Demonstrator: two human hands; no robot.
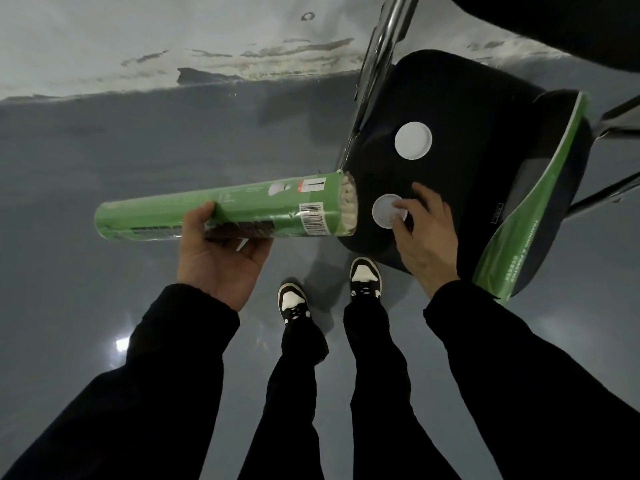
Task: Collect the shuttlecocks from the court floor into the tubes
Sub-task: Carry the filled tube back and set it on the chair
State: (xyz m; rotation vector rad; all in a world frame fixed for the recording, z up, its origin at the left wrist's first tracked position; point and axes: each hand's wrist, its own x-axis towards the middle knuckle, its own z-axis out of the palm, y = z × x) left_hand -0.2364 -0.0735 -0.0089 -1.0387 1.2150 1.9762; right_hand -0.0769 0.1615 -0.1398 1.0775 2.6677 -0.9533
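Now, with the filled green tube (242, 211) gripped level in the left hand (221, 252), the white cap (388, 210) on the black chair seat (460, 157), pinched by the right hand (420, 233), should be lifted and pressed squarely over the open mouth.

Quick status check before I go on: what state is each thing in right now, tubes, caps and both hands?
Held tube: horizontal, open end uncapped, shuttlecocks visible inside.
Left hand: grips the held tube from below.
Near cap: off the tube, lying on the chair seat.
Right hand: fingertips on the near cap; a grip cannot be confirmed.
Far cap: loose on the seat, untouched.
Second tube: lying along the seat; its ends are not readable.
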